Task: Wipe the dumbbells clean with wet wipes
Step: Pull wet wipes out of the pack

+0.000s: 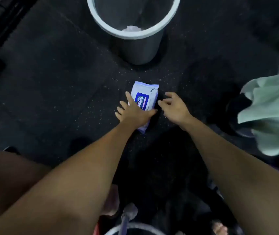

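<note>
Pressing flat on the wet wipes pack (144, 99) with straight, spread fingers of the left hand (132, 112), pack lying on dark floor (67, 82). Hovering just right of it, right hand (174, 107) loosely curled, holding nothing. Beyond both, a grey bin (135, 34).

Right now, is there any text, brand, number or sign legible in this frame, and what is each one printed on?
Blue label on the wet wipes pack: large white letters, partly covered by the left hand; the visible part seems to read "BeiLi", not certain.
Small pink line beside it on the same label: too blurred to read.
Waste bin, floor, right hand: no text visible.
</note>
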